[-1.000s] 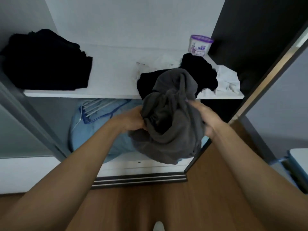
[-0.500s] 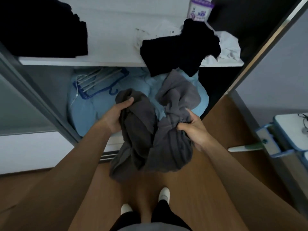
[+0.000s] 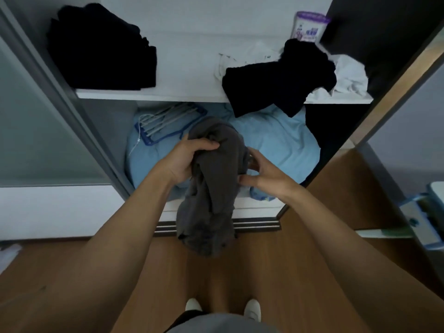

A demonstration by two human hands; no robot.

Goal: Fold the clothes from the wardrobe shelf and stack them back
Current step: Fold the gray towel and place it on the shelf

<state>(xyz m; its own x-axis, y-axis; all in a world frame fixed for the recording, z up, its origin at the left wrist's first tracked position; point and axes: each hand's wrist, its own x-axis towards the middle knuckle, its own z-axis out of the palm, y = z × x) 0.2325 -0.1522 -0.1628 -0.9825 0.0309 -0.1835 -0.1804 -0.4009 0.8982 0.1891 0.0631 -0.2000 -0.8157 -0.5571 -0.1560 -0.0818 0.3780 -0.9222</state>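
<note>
Shirt (image 3: 211,188), grey and bunched, is hanging in front of us below the shelf (image 3: 187,92). Our left hand (image 3: 189,159) is clenching its top in a full grip; our right hand (image 3: 266,174) is pinching an edge. We are judging it best to find both shoulders and shake it flat before folding.

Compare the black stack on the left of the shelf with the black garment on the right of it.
The black stack is folded with squared edges; the black garment is crumpled and unfolded. The stack sits wholly on the shelf; the garment droops over its front edge. The stack lies alone; the garment lies among white clothes. Both are black and rest on the same shelf, and neither hand touches them.
</note>
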